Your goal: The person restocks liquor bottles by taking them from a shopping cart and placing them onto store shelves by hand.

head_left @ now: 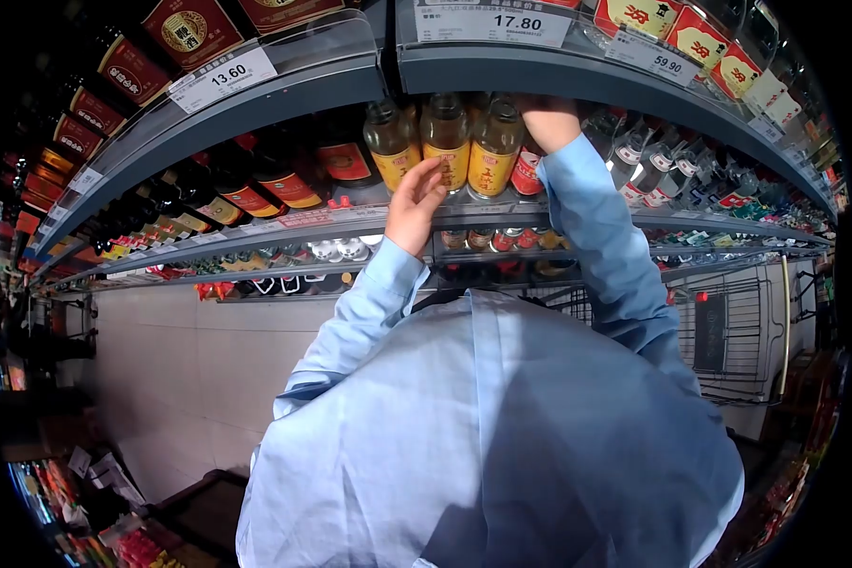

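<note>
Three clear glass bottles with yellow labels stand side by side at the shelf front: a left bottle (389, 142), a middle bottle (456, 133) and a right bottle (492, 147). My left hand (415, 210) is in front of the left and middle bottles, its fingers loosely bent and apart, holding nothing that I can see. Whether its fingertips touch the middle bottle is unclear. Beside the right bottle, my right hand (547, 121) reaches back under the upper shelf, above a red-labelled bottle (527, 170). Its fingers are hidden, so what it touches does not show.
The upper shelf (540, 68) overhangs the bottles and carries price tags. Dark bottles with red labels (289, 185) stand to the left, clear bottles (667, 175) to the right. A wire shopping cart (743, 331) stands at the right, on the tiled floor.
</note>
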